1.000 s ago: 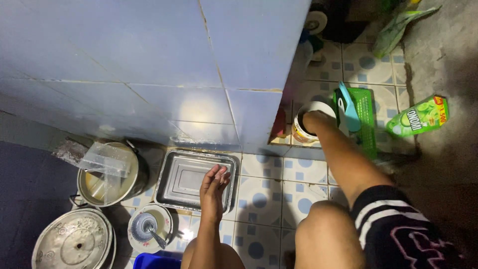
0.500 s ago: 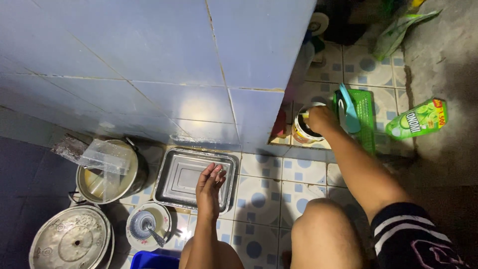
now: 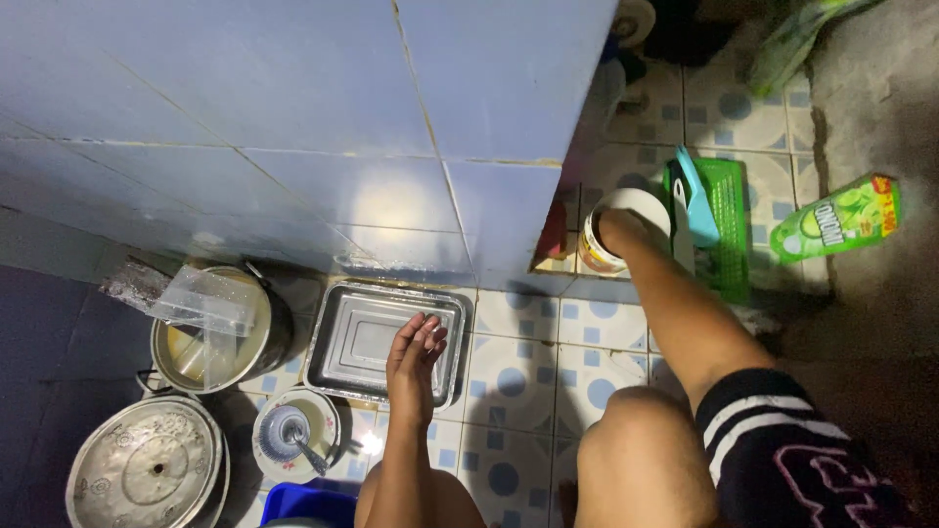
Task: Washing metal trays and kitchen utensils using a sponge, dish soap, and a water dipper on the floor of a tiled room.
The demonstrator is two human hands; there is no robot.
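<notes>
On the tiled floor (image 3: 509, 381), the left hand (image 3: 416, 357) is being rested open-fingered over the metal tray (image 3: 357, 342); the right hand (image 3: 618, 230) is being dipped inside the white tub (image 3: 611, 240), its grip hidden.

We see a rectangular metal tray (image 3: 362, 342) lying flat and empty on the tiled floor, near the blue wall, our left hand (image 3: 416, 360) over its right edge; farther right, a round white tub (image 3: 611, 235) stands upright, our right hand (image 3: 626, 227) dipped inside it

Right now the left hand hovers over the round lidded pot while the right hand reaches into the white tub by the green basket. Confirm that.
Not quite. In the head view, the left hand hovers over the rectangular metal tray, not the pot. The right hand does reach into the white tub by the green basket.
</notes>
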